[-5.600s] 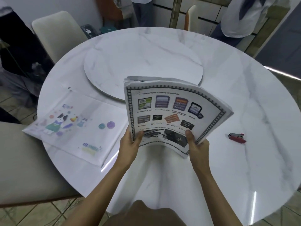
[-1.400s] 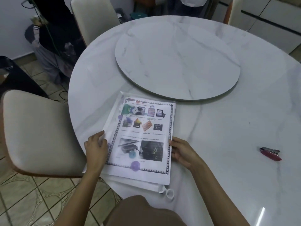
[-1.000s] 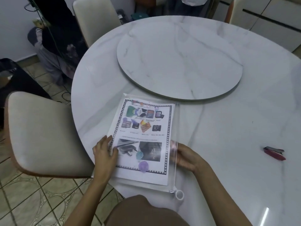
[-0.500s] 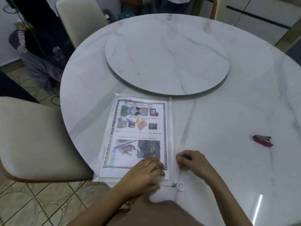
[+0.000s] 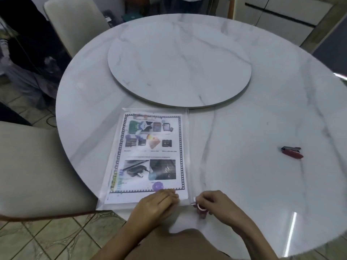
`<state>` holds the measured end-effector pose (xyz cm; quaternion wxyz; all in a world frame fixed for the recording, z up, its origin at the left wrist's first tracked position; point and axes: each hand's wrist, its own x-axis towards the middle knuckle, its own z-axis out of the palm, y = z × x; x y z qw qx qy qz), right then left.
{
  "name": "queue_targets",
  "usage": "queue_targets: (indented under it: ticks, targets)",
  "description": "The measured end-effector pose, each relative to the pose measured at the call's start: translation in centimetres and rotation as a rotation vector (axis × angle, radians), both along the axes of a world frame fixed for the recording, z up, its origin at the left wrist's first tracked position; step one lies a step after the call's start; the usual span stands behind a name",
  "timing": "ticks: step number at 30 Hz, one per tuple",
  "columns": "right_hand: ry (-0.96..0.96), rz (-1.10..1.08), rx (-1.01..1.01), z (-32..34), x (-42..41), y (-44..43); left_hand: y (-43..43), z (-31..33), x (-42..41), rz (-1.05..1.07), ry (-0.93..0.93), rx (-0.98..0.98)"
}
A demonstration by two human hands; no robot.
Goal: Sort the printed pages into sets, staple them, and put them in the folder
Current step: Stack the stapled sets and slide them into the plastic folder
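The printed pages (image 5: 152, 152) lie inside a clear zip folder (image 5: 189, 147) near the table's front edge, the top sheet showing memory-card pictures in a black border. My left hand (image 5: 154, 205) rests on the folder's near end, fingers pressing it down. My right hand (image 5: 216, 203) pinches the zipper's white ring pull (image 5: 200, 207) at the folder's near right corner. A red stapler (image 5: 292, 152) lies alone to the right.
The round white marble table (image 5: 262, 119) carries a raised turntable (image 5: 180, 62) in its middle. Beige chairs stand at the left (image 5: 37, 166) and far left (image 5: 75, 21). Someone stands beyond the far edge.
The pages, earlier held up in both hands, now lie inside the folder. My left hand has stayed pressing the near end, and my right hand has taken hold of the zipper ring.
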<state>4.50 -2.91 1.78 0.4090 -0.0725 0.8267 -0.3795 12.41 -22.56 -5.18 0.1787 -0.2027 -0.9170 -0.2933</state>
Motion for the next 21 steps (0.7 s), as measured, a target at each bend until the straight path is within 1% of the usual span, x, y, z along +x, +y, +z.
queue_targets:
  ticks: [3,8,11,16,21]
  targets:
    - [-0.050,-0.006,-0.038,0.2,-0.4,-0.3,-0.1,-0.1,0.3,0.014,-0.033,0.050]
    - [-0.090,-0.019,-0.072,-0.2,-1.5,-1.3,-0.4,0.9,0.6,0.066,0.002,0.087]
    - [-0.045,-0.073,-0.056,-0.9,-2.7,-2.1,-0.5,1.3,1.0,0.046,0.042,0.089]
    - [0.052,-0.278,-0.096,-2.3,-6.5,-3.6,-0.2,2.6,1.9,0.010,0.120,0.095]
    - [0.143,-0.339,-0.068,-2.6,-11.7,-5.1,0.1,3.7,2.9,-0.018,0.104,0.125]
